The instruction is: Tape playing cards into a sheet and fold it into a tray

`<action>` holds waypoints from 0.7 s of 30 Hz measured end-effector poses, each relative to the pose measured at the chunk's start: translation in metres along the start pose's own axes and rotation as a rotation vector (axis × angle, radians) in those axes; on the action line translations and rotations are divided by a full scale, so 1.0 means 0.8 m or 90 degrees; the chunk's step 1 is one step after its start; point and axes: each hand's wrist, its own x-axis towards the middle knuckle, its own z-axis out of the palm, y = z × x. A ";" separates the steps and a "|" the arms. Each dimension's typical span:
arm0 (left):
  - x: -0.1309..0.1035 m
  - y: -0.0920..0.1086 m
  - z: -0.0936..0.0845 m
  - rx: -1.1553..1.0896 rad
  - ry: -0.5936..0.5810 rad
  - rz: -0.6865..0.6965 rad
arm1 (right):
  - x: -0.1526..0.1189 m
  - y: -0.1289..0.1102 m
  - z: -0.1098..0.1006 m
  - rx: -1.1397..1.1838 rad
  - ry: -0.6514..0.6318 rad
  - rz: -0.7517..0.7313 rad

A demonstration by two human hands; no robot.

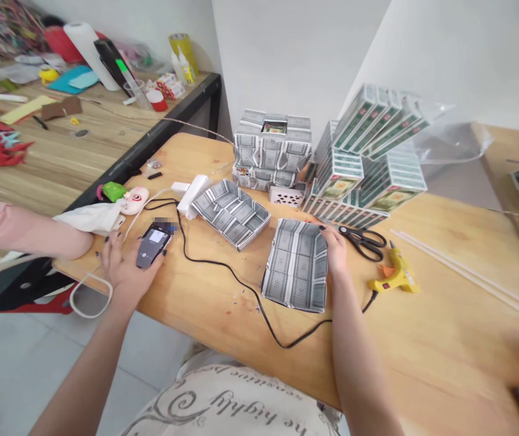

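Note:
My left hand (125,266) rests on the table with its fingers spread around the lower left of a smartphone (154,247) with a lit screen; the thumb is by the phone's lower right edge. My right hand (335,247) is closed on the right wall of an open tray made of playing cards (293,266), fingertips over its far right corner. A second playing-card tray (234,212) lies tilted between the phone and the held tray. Just right of my right hand lie black-handled scissors (364,242).
A yellow glue gun (395,272) lies at right, its black cord (227,264) crossing the table. Card-built boxes (272,148) and stacked green card packs (363,163) stand behind. White glue sticks (463,266) lie right. A pink bottle (27,233) and white power strip (194,197) are left.

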 end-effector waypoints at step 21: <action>-0.053 -0.025 -0.002 -0.133 0.012 0.040 | 0.000 0.002 0.001 0.005 0.014 -0.001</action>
